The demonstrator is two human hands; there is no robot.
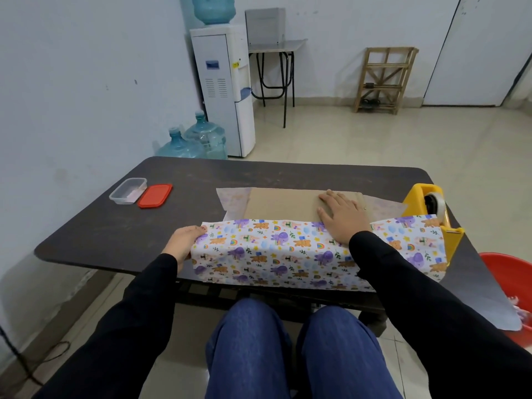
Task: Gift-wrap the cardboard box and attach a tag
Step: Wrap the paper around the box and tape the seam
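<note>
A dark table (115, 231) with rounded corners carries four things. At its far left a clear plastic tub (128, 190) sits just beside a red lid (155, 195). Patterned wrapping paper (273, 254) covers the middle and right and reaches the near edge. A yellow tape dispenser (431, 208) stands at the right, against the paper.

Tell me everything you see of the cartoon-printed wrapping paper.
The white wrapping paper printed with purple and orange cartoon animals lies under the flat brown cardboard box on the dark table. Its near flap is drawn up over the box's front onto its top; the pale underside shows beyond. The left hand grips its left end; the right hand presses flat on its folded edge.
</note>
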